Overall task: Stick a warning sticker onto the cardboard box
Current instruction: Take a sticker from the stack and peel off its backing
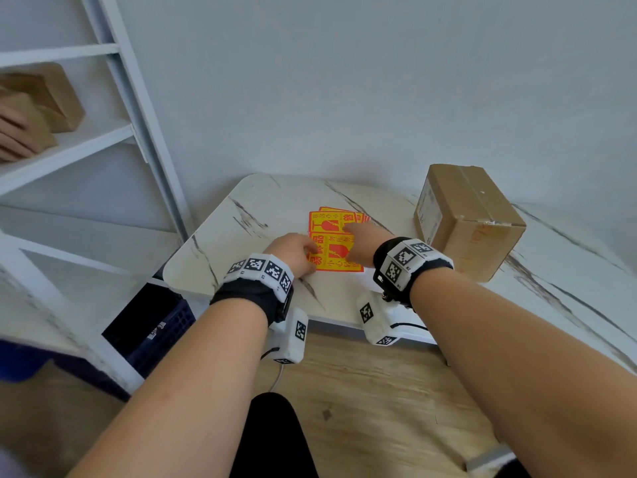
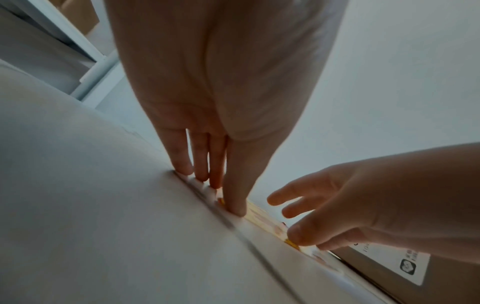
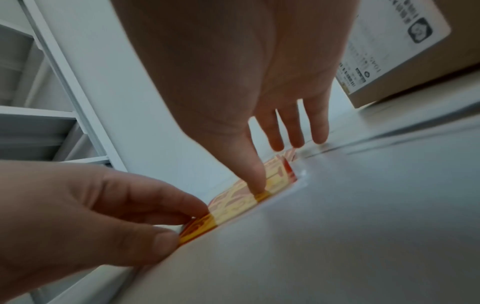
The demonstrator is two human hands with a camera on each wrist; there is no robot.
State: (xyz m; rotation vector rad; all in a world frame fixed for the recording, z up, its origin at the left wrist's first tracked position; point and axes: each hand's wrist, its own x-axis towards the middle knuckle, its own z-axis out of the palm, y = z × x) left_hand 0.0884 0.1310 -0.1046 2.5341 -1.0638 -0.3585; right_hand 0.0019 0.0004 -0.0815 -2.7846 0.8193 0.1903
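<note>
Left hand [image 1: 295,250] pinches sticker sheet [image 1: 336,246] corner to peel; right hand [image 1: 362,236], fingers straight, pins it flat w/ index; cardboard box [image 1: 468,219] kept beside.

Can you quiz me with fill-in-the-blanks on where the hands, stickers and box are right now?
1. The warning stickers lie flat on the ____.
2. The cardboard box stands to the ____ of the stickers.
3. The right hand presses the stickers with its ____ finger.
4. The left hand touches the stickers' ____ edge.

Missing words: table; right; index; left
</note>
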